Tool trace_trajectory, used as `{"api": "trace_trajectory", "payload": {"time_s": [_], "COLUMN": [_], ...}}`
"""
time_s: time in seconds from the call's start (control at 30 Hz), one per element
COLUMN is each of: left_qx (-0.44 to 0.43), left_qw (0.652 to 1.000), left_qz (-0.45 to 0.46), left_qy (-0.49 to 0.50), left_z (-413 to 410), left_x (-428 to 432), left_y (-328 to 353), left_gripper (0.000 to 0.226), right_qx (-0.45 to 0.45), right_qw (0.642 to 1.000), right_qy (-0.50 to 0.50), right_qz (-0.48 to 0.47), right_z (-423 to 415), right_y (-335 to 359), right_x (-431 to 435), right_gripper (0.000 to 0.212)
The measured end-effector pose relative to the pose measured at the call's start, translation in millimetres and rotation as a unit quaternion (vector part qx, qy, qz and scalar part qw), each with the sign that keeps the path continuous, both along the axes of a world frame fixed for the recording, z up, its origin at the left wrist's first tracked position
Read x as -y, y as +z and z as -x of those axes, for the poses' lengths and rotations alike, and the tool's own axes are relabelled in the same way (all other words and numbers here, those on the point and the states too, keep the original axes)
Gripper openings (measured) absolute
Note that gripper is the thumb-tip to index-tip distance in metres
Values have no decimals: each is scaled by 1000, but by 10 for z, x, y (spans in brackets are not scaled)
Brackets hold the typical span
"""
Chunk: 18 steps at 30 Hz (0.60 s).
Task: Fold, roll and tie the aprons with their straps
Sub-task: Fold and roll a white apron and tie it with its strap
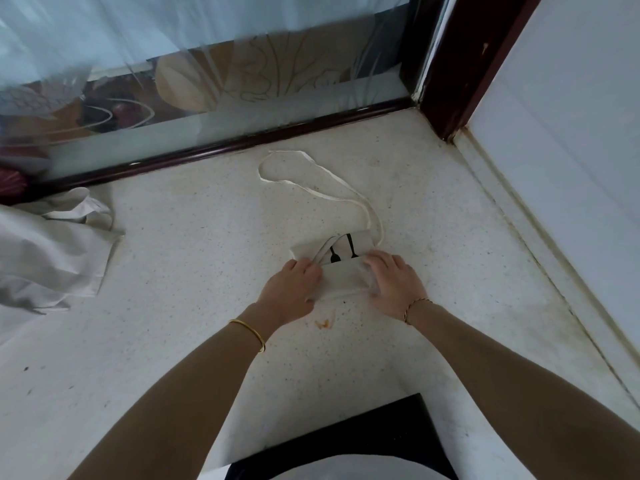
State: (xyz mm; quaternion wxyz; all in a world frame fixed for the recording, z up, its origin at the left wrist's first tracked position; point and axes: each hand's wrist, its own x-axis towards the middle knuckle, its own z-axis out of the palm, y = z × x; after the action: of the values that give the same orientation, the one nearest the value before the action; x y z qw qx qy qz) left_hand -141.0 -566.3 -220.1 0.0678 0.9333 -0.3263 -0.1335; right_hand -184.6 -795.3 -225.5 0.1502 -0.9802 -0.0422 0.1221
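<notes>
This is an indoor corner of a home or a small eatery; which of the two cannot be told. A white speckled stone counter (166, 341) bears an orange stain (323, 324) near the middle. It runs to a flower-etched glass panel (242, 81) at 12 o'clock, set in a dark red-brown wooden frame (460, 64). A white wall (571, 116) stands at 2 o'clock, and a heap of pale cloth (45, 258) lies at 9 o'clock.

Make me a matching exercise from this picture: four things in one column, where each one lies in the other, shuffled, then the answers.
Things:
1 rolled apron
2 strap
3 crumpled cloth
4 orange stain

Places:
a at the far left edge
b held between the left hand and right hand
c looped out toward the glass
d just nearer than the hands

Pairs: 1-b, 2-c, 3-a, 4-d
</notes>
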Motion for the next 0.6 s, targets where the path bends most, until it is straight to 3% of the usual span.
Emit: {"api": "trace_trajectory", "payload": {"time_s": [0.1, 0.23, 0.5, 0.6], "left_qx": [-22, -119, -165, -195], "left_qw": [998, 972, 931, 915], "left_qz": [47, 135, 179, 166], "left_qy": [29, 153, 272, 311], "left_z": [-2, -10, -94, -158], "left_x": [-34, -94, -64, -29], "left_y": [37, 99, 43, 44], "left_gripper": [41, 35, 26, 26], "right_qx": [25, 13, -37, -61], "right_qw": [999, 987, 965, 961], "right_qy": [-29, -113, -179, -212], "right_qz": [-24, -118, -186, -166], "right_z": [-5, -22, -230, -327], "right_y": [-8, 18, 39, 33], "right_x": [-15, 19, -46, -116], "right_gripper": [48, 31, 31, 32]}}
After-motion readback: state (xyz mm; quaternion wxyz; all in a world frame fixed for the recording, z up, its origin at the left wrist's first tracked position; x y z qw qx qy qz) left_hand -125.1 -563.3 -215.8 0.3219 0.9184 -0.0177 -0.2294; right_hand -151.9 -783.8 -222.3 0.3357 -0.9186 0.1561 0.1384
